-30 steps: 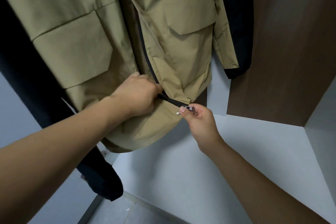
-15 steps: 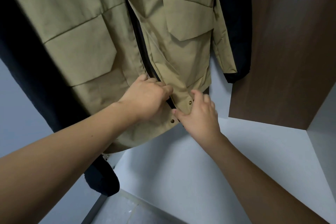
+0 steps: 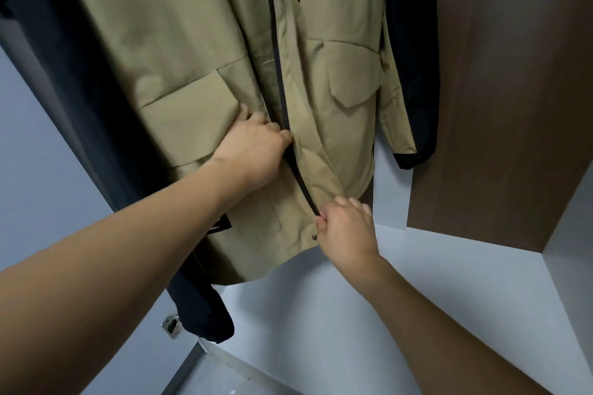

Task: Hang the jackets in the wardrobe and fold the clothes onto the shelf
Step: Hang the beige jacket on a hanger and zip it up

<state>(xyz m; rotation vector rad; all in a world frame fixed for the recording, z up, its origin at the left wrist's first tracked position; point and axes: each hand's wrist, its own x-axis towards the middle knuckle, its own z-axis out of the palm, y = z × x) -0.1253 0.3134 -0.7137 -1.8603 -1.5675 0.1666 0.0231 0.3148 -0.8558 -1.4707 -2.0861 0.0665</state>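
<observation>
A khaki jacket (image 3: 179, 58) with flap pockets and black cuffs hangs inside the wardrobe. A black zipper (image 3: 279, 74) runs down its front. My left hand (image 3: 253, 151) grips the left front panel beside the zipper, just below the pocket flap. My right hand (image 3: 346, 224) pinches the bottom end of the zipper at the hem of the right panel. What the jacket hangs from is out of view at the top.
A dark garment (image 3: 64, 74) hangs to the left, behind the khaki jacket. A brown wooden panel (image 3: 513, 90) stands at the right. The wardrobe's white floor (image 3: 321, 314) lies below, with its front edge and a metal fitting (image 3: 170, 325) at lower left.
My left hand has moved up along the zipper line and the zipper is now closed from the hem to that hand. My right hand stays at the hem. The view has tilted.
</observation>
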